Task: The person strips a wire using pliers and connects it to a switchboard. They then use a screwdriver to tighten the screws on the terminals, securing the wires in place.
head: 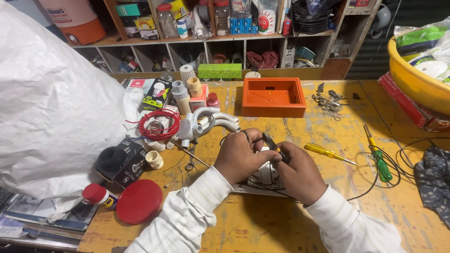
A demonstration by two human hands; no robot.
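My left hand and my right hand meet over a white switch plate lying on the yellow worktable. The right hand grips a small plier-like tool with dark jaws and a yellow-black handle, its tip pointing up-left between the two hands. The left hand pinches a thin black wire that loops around its fingers near the tool's tip. Black wires run under both hands across the plate. Much of the plate is hidden by the hands.
A yellow screwdriver and a green screwdriver lie to the right, with black wire loops. An orange plastic box, white pipe bends, a red wire coil, a red lid and a big white sack crowd the left.
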